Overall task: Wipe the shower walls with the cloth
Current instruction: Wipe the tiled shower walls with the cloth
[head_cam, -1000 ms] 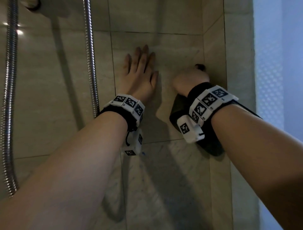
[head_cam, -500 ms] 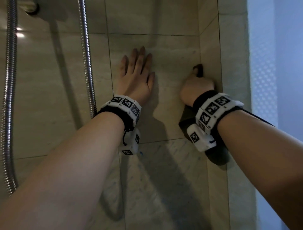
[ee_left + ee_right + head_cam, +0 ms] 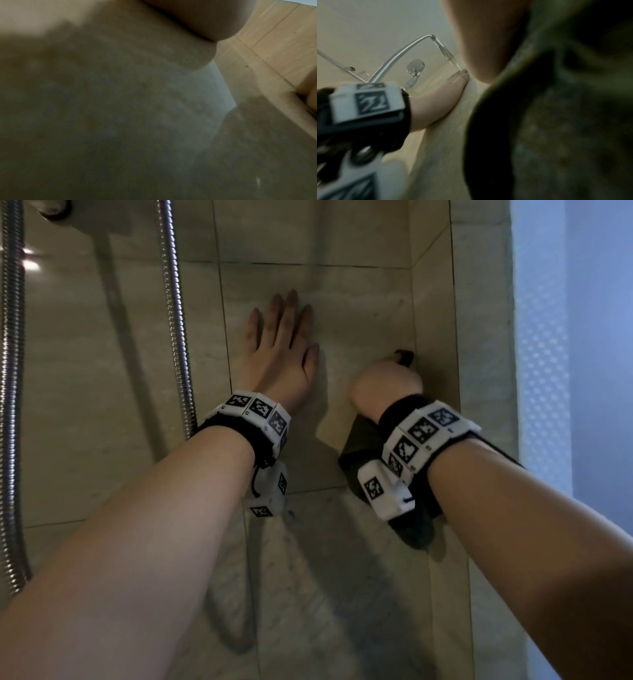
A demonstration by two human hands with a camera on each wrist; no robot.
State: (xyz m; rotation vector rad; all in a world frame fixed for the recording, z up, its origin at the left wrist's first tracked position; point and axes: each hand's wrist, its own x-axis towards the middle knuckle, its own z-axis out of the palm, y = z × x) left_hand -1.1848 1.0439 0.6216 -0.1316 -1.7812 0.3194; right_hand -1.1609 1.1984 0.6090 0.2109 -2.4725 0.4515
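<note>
The dark cloth point(image 3: 356, 453) is lying against the tiled shower wall point(image 3: 363, 313) close to the corner, its long axis running down from the right hand point(image 3: 385, 386) and trailing under that wrist. That hand's grip is closing around the cloth's upper end, so the unwiped tile is sitting up and to the left of it. The left hand point(image 3: 281, 354) is pressing flat and empty on the wall just beside, fingers spread wide.

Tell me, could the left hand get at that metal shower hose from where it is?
Probably yes. The left hand lies flat and open on the wall tile, holding nothing, and the shower hose hangs just to its left with only bare tile between them.
</note>
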